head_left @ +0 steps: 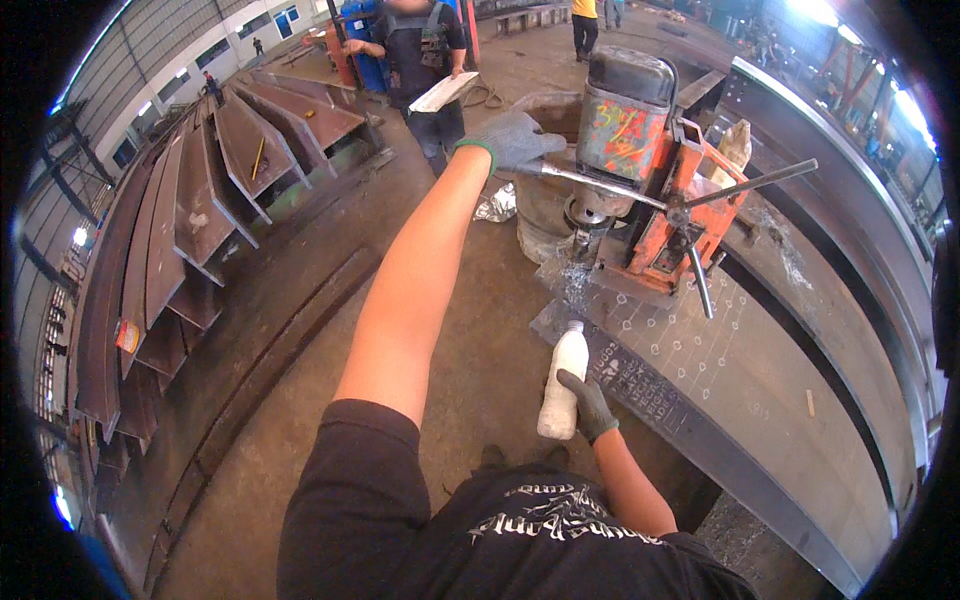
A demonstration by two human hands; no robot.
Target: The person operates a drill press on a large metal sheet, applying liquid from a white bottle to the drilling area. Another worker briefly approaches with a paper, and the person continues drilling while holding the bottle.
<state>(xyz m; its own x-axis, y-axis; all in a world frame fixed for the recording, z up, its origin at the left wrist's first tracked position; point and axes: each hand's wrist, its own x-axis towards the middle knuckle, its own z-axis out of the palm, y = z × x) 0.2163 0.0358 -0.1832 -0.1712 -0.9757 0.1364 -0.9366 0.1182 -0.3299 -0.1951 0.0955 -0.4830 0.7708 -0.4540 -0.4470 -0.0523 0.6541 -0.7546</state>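
Observation:
My left hand (515, 142), in a grey glove with a green cuff, is closed on the end of a long metal feed lever (612, 188). That lever joins the side of an orange magnetic drill (690, 215) with a scuffed grey motor. The drill stands on a steel beam (790, 370) bearing chalk marks and rows of small marked circles. Below its chuck (590, 210), shiny metal shavings (574, 284) gather at the beam's edge. My right hand (590, 408), also gloved, grips a white plastic bottle (565, 380), its neck pointing toward the shavings.
Several large steel beams (190, 215) lie side by side at the left. Behind the drill stands a dirty drum-like container (545, 215), with crumpled foil (497, 204) beside it. Across from me a person (420, 60) holds a flat pale board (443, 92). Others stand farther back.

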